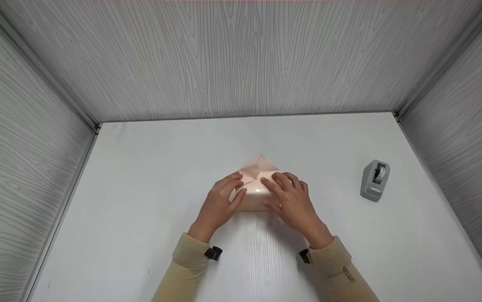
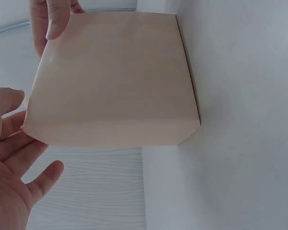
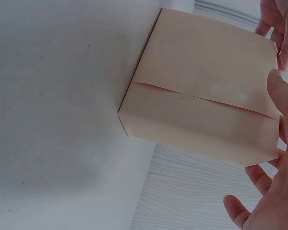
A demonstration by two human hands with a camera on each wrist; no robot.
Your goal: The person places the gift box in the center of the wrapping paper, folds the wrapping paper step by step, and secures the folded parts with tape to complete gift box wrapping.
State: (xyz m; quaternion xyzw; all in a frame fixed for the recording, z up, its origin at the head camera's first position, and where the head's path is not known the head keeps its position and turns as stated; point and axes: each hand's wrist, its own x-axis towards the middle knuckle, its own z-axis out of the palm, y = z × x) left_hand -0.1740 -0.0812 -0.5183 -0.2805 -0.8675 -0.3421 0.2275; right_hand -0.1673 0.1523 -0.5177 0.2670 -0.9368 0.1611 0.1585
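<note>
A box-shaped package in pale peach paper (image 1: 254, 202) stands on the table, its folded end uppermost. A pointed paper flap (image 1: 266, 163) rises at the far side of that end. My left hand (image 1: 220, 203) touches the top's left edge with spread, relaxed fingers; its little finger (image 2: 47, 179) is off the paper in the left wrist view. Over the right part of the top rests my right hand (image 1: 293, 203), fingertips on the folded paper, thumb at the near upper edge. An overlapping paper seam (image 3: 197, 98) crosses one side in the right wrist view.
To the right stands a grey tape dispenser (image 1: 371, 191) with a roll of tape in it. The white table (image 1: 140, 180) is bounded by a grey wood-grain panel (image 1: 241, 63) at the back and by similar panels on both sides.
</note>
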